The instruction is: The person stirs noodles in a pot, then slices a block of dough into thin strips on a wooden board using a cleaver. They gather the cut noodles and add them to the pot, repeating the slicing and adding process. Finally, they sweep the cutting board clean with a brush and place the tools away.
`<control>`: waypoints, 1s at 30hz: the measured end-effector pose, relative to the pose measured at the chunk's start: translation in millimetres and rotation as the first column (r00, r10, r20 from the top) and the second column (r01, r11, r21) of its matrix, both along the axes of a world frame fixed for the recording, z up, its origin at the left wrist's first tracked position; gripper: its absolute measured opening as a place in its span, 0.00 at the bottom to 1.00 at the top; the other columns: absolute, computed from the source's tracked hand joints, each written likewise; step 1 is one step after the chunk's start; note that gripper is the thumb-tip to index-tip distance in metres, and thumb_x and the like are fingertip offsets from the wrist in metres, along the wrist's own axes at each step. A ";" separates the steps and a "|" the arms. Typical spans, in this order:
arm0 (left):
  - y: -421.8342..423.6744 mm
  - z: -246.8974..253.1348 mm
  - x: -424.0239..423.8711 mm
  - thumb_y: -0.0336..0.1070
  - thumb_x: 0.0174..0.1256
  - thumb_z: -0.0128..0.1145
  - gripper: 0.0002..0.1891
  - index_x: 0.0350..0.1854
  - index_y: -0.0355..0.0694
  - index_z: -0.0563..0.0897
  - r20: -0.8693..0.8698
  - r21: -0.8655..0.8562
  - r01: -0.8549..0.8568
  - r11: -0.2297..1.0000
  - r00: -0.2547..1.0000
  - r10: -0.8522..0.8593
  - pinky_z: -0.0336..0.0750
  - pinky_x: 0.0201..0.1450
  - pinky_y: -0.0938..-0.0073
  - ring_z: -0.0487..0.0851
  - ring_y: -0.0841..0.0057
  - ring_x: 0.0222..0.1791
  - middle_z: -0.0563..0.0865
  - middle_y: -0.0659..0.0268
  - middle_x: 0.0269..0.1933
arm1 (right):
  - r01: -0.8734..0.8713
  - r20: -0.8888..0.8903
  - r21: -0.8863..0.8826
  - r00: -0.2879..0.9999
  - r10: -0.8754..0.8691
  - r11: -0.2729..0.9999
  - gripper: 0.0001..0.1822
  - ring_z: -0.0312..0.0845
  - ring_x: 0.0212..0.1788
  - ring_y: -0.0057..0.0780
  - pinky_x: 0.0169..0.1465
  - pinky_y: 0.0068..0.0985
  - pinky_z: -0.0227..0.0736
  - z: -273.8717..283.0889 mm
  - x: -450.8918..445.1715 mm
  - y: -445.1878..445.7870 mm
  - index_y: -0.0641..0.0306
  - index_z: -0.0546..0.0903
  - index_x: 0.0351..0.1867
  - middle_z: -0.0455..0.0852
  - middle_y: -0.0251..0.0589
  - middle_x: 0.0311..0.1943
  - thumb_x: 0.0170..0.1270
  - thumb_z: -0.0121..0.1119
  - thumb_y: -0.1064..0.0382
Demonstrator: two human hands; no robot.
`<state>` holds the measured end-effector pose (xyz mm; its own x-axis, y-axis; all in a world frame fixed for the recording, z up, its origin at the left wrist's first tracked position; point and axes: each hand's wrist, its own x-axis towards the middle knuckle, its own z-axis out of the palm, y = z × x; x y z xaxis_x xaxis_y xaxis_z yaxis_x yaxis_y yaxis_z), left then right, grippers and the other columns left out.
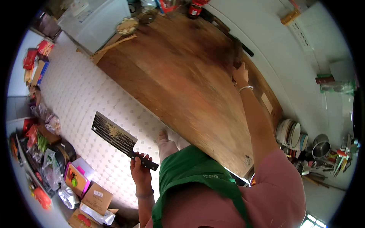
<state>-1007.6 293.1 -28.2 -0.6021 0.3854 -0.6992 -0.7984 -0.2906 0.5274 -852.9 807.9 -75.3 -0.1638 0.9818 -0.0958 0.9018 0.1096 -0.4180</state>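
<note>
My left hand (pixel 141 171) grips the black handle of a cleaver (pixel 114 134), held over the tiled floor with its blade towards the upper left. Pale crumbs of minced food cling to the dark blade. My right hand (pixel 241 73) reaches over the far right part of a wooden worktop (pixel 182 85), at a dark, blurred object near the wall; its fingers are partly hidden, so its hold cannot be told. Just beyond it lies a black handle (pixel 247 50). A glass bowl of pale pieces (pixel 127 26) stands at the worktop's far left corner.
A wooden stick (pixel 114 45) lies by a translucent plastic box (pixel 97 25). A red-lidded jar (pixel 195 10) stands at the back. Stacked bowls (pixel 288 133) and a metal pot (pixel 321 146) are at right. Cardboard boxes (pixel 97 196) and bags sit on the lower left.
</note>
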 end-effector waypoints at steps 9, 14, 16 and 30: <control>-9.1 21.3 -14.9 0.35 0.69 0.52 0.12 0.51 0.38 0.74 -0.033 0.035 0.155 0.987 0.988 -0.153 0.74 0.48 0.64 0.77 0.69 0.42 0.79 0.62 0.42 | -0.886 -0.526 0.063 0.362 0.770 0.460 0.19 0.77 0.48 0.37 0.49 0.33 0.72 30.3 -32.5 -252.8 0.61 0.75 0.54 0.80 0.47 0.48 0.61 0.53 0.59; -18.7 27.6 -16.4 0.35 0.68 0.53 0.12 0.51 0.38 0.74 -0.055 0.075 0.194 0.978 0.980 -0.190 0.74 0.48 0.64 0.77 0.69 0.42 0.79 0.63 0.42 | 0.413 -0.142 0.050 0.904 -0.403 0.909 0.17 0.81 0.39 0.38 0.42 0.35 0.75 6.7 227.6 -127.5 0.62 0.75 0.54 0.84 0.40 0.43 0.64 0.51 0.64; -11.0 21.4 -15.9 0.34 0.68 0.53 0.12 0.50 0.38 0.74 -0.001 0.120 0.235 0.965 0.972 -0.237 0.74 0.48 0.64 0.77 0.69 0.42 0.79 0.63 0.42 | 0.376 0.279 0.135 0.873 -0.400 0.917 0.16 0.82 0.42 0.41 0.44 0.38 0.75 -43.1 350.2 -80.9 0.61 0.77 0.53 0.84 0.45 0.44 0.65 0.50 0.61; -9.1 47.8 -7.5 0.36 0.69 0.53 0.12 0.51 0.39 0.74 -0.042 0.017 0.212 0.977 0.976 -0.212 0.75 0.49 0.63 0.78 0.70 0.42 0.80 0.64 0.41 | -0.675 -0.215 0.036 0.715 0.665 0.737 0.24 0.81 0.43 0.45 0.43 0.40 0.76 77.9 -172.1 -113.4 0.58 0.77 0.51 0.83 0.49 0.41 0.55 0.56 0.49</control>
<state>-1015.1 284.0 19.6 -0.5325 0.5217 -0.6665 -0.8213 -0.1282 0.5559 -1025.0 694.5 2.6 -0.7973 0.6031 -0.0231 0.4946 0.6310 -0.5977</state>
